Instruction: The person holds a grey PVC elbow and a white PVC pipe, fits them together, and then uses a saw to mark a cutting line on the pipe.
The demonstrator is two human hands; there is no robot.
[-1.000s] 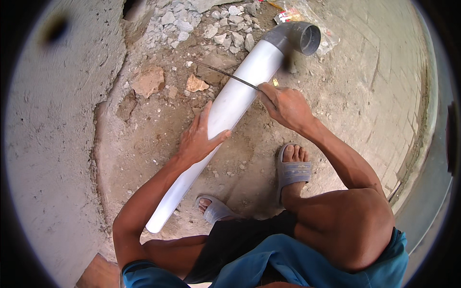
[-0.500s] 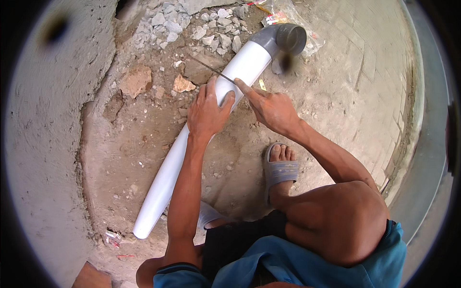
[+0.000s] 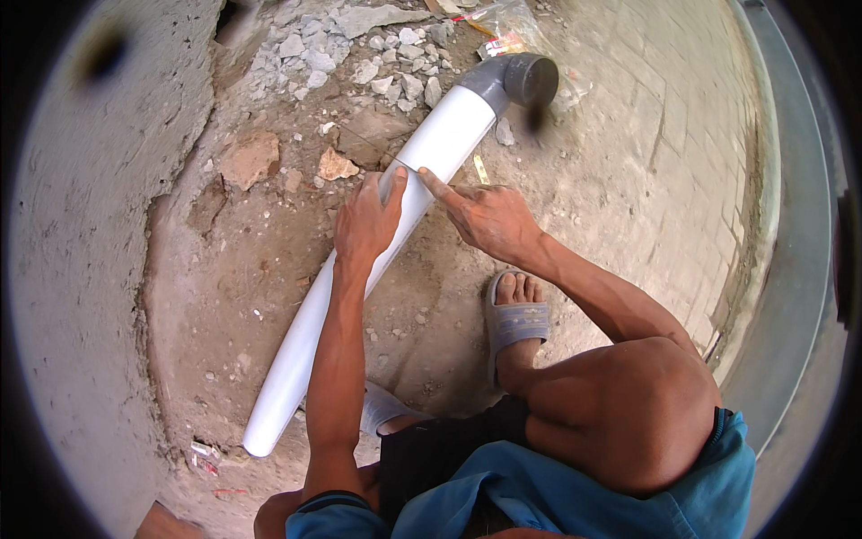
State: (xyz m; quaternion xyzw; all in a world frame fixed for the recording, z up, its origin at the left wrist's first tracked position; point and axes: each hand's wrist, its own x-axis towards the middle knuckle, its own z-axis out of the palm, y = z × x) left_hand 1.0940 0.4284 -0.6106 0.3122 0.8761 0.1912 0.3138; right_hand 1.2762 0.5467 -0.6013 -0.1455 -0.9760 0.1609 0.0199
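On the upper half of the white pipe, left hand grasps the barrel, thumb along top; right hand grips the near end of a thin blade, index straight, other fingers curled. Blade crosses the pipe just beyond the left thumb. Pipe lies slantwise over dirt, grey elbow on far end, stones near. Looks light, stiff, smooth; could roll. Best hold: around barrel, beside blade.
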